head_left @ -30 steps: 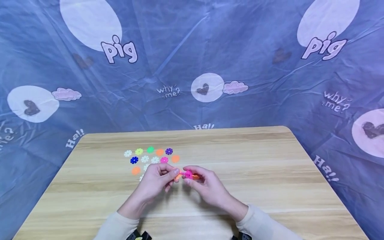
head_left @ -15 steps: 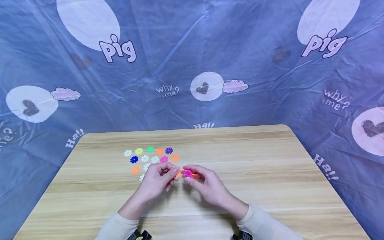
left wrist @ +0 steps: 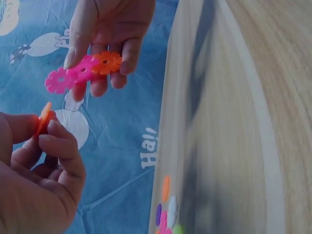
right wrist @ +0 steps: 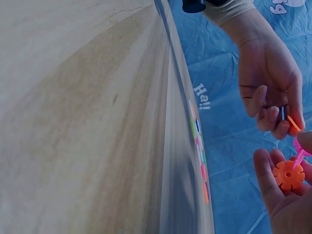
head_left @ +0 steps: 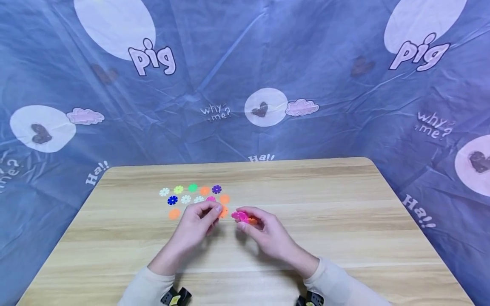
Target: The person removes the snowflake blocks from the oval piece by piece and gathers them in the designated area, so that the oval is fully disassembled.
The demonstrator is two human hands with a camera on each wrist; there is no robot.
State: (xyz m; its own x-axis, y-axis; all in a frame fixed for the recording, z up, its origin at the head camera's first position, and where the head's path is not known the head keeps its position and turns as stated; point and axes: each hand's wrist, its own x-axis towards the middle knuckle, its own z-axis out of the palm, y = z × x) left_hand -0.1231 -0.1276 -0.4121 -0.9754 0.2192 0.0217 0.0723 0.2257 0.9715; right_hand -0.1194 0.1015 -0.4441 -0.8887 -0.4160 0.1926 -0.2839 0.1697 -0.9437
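My left hand [head_left: 197, 223] pinches an orange notched building disc [head_left: 223, 211] between thumb and fingers, tilted above the table. To its right my right hand [head_left: 268, 231] holds a short chain of joined discs: two pink discs [left wrist: 58, 80] and an orange disc [left wrist: 107, 62]. The pink end points toward the left hand. A gap separates the single orange disc from the chain. In the right wrist view, the orange end disc [right wrist: 289, 175] lies over the right fingers. Part of the pink discs is covered there by the thumb.
Flat notched discs lie loose on the wooden table [head_left: 325, 204], beyond and left of the hands: white [head_left: 164, 192], yellow [head_left: 178, 189], green [head_left: 192, 187], purple [head_left: 216, 189], blue [head_left: 172, 200] and several orange [head_left: 174, 213]. A blue printed cloth [head_left: 229, 140] hangs behind the table.
My left hand has drawn back to the left with its orange disc, widening the gap to the pink chain. The right hand stays nearly in place, still gripping the chain.
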